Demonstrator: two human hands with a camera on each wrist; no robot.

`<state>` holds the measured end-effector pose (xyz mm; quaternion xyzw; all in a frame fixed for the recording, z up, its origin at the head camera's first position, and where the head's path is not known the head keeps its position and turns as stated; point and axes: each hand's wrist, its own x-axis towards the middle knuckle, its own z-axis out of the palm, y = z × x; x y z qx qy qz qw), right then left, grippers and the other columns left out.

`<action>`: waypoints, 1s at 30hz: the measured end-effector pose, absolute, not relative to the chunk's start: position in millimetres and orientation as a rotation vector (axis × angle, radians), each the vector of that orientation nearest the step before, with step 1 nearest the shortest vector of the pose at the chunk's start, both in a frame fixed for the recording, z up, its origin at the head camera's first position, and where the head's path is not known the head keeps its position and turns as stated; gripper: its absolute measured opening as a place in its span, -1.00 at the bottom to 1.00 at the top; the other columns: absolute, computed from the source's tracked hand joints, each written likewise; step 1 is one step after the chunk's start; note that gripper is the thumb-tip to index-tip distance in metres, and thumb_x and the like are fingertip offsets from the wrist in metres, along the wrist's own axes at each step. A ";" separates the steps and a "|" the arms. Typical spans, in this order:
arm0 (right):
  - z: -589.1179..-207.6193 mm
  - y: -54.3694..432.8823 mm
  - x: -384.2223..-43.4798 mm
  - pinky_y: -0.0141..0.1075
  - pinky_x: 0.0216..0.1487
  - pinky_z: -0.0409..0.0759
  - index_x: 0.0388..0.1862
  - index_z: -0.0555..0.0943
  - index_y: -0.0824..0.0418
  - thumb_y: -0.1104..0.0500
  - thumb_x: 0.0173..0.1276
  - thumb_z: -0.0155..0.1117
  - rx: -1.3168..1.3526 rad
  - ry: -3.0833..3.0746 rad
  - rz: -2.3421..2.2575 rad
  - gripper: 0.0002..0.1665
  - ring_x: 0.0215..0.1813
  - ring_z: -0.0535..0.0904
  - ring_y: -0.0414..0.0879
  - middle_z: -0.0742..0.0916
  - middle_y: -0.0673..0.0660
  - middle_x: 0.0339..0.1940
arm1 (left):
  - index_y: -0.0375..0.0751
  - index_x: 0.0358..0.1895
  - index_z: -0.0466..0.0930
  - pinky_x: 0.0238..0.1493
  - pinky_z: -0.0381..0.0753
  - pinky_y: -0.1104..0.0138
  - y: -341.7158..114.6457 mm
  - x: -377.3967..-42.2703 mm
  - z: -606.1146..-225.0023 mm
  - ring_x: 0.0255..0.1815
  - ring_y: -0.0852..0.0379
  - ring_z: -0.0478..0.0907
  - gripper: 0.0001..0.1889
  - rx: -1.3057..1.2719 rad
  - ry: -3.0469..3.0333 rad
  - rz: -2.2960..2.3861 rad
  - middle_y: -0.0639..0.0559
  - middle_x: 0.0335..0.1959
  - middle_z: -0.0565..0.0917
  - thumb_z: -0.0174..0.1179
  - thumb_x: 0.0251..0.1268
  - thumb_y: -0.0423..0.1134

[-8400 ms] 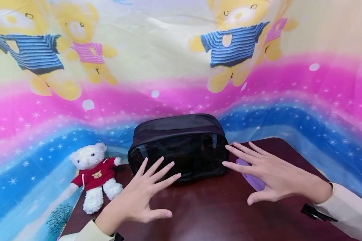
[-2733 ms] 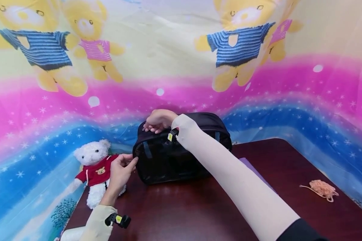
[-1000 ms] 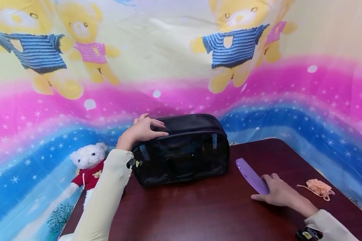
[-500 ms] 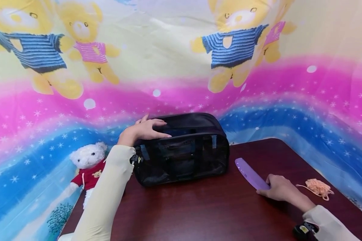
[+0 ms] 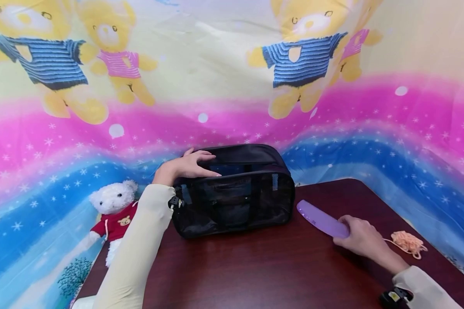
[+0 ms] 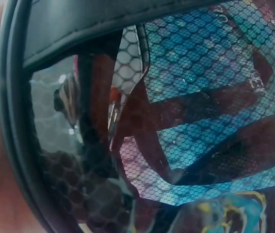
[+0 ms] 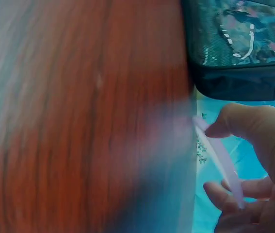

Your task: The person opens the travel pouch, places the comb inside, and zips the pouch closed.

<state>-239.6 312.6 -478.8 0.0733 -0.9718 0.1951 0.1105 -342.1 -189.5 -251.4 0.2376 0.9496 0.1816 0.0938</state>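
The purple plastic strip (image 5: 320,218) is pinched at one end by the right hand (image 5: 365,240), between the table's (image 5: 232,274) right edge and the black bag (image 5: 272,199); if its free tip is caught, it could be twisted loose. By the spread left hand (image 5: 183,166), the bag could be tipped.

We find 1 bag (image 5: 233,206) standing on the table (image 5: 224,270), before the cloth backdrop (image 5: 216,98). Left of the bag we see 1 toy bear (image 5: 114,221), partly behind the left sleeve (image 5: 137,244). The left hand (image 5: 187,166) rests on the bag's upper left. Right of the bag, the right hand (image 5: 361,237) holds 1 flat item (image 5: 320,218); farther right on the table lies 1 yarn bundle (image 5: 407,243).
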 end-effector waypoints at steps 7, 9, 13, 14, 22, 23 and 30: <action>-481.1 317.3 -244.8 -0.29 -0.45 0.53 0.19 0.63 0.29 0.16 0.08 0.62 0.355 -2.654 0.856 -0.32 -0.44 0.58 -0.17 0.80 0.25 -0.27 | 0.04 0.61 0.24 0.62 -0.20 -0.33 -191.7 -342.7 -253.4 0.72 -0.28 -0.46 -0.15 0.704 2.817 0.555 -0.02 0.69 0.08 0.31 0.31 0.20; -482.7 321.3 -246.6 -0.28 -0.55 0.55 0.31 0.54 0.34 0.20 0.20 0.56 0.362 -2.658 1.105 -0.29 -0.54 0.59 -0.19 0.80 0.23 -0.35 | 0.04 0.61 0.24 0.62 -0.19 -0.33 -191.8 -342.4 -253.5 0.72 -0.27 -0.45 -0.15 0.700 2.814 0.559 -0.02 0.69 0.08 0.31 0.31 0.20; -486.0 330.7 -249.8 -0.20 -0.64 0.62 0.52 0.24 0.47 0.25 0.43 0.36 0.323 -2.629 1.691 -0.19 -0.48 0.77 -0.10 0.84 0.22 -0.35 | 0.04 0.62 0.23 0.62 -0.18 -0.34 -191.2 -342.3 -253.8 0.72 -0.27 -0.45 -0.15 0.700 2.814 0.551 -0.02 0.69 0.08 0.31 0.32 0.19; -486.9 333.3 -251.0 -0.20 -0.60 0.65 0.55 0.17 0.48 0.25 0.47 0.32 0.316 -2.614 1.796 -0.18 -0.38 0.81 -0.09 0.86 0.21 -0.28 | 0.03 0.62 0.23 0.62 -0.18 -0.34 -191.0 -342.3 -253.8 0.72 -0.27 -0.44 -0.15 0.700 2.814 0.549 -0.02 0.69 0.08 0.31 0.32 0.19; -495.7 342.6 -256.3 -0.26 -0.14 0.80 0.63 -0.10 0.47 0.27 0.52 0.24 0.130 -2.497 2.301 -0.05 -0.04 0.82 -0.17 0.85 0.06 -0.04 | 0.01 0.61 0.24 0.62 -0.16 -0.33 -190.7 -343.2 -253.8 0.72 -0.26 -0.41 -0.16 0.711 2.815 0.548 -0.03 0.68 0.10 0.30 0.33 0.17; -497.1 341.9 -256.4 -0.26 -0.12 0.79 0.63 -0.09 0.46 0.26 0.51 0.26 0.110 -2.480 2.321 -0.04 -0.03 0.82 -0.17 0.85 0.06 -0.05 | 0.01 0.61 0.24 0.62 -0.15 -0.33 -190.7 -342.8 -253.4 0.72 -0.26 -0.40 -0.16 0.709 2.816 0.547 -0.03 0.68 0.10 0.30 0.33 0.17; -504.1 331.2 -256.6 -0.20 -0.09 0.79 0.51 0.22 0.32 0.31 0.44 0.34 0.039 -2.287 2.368 -0.24 -0.07 0.84 -0.10 0.84 0.14 -0.14 | 0.01 0.61 0.24 0.61 -0.17 -0.34 -190.4 -344.3 -253.2 0.72 -0.28 -0.39 -0.16 0.718 2.821 0.535 -0.04 0.68 0.11 0.29 0.34 0.18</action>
